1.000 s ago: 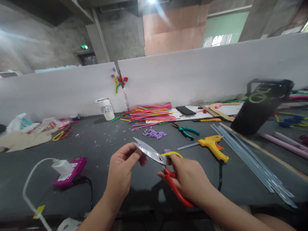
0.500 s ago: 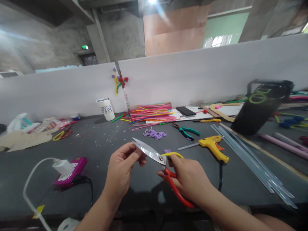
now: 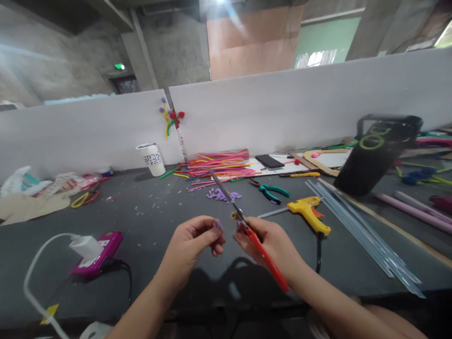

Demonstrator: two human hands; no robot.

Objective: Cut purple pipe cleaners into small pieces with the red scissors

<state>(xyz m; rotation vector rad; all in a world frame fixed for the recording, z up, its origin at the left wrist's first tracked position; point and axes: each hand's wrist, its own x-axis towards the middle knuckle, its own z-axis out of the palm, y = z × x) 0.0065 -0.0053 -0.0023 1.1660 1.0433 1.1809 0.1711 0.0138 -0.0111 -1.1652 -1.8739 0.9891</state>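
My right hand [image 3: 270, 242] is closed round the scissors [image 3: 263, 254], which have red handles and long metal blades pointing up and away to the left. My left hand [image 3: 194, 245] pinches a small purple piece [image 3: 219, 224] between thumb and fingertips, left of the scissors and apart from them. Past the blades, a pile of small purple pieces [image 3: 222, 195] lies on the dark table. Part of another purple bit shows by my right fingers, mostly hidden.
Teal-handled pliers [image 3: 271, 190] and a yellow glue gun [image 3: 307, 212] lie to the right, beside clear glue sticks [image 3: 367, 235]. Farther back are colourful pipe cleaners [image 3: 219, 165], a white cup [image 3: 151, 160] and a black bottle [image 3: 374, 157]. A magenta power strip [image 3: 99, 254] sits at left.
The scissors have swung away from my left fingers and turned more upright, edge-on to me. My left hand has shifted slightly right, and the purple piece in its fingertips now shows.
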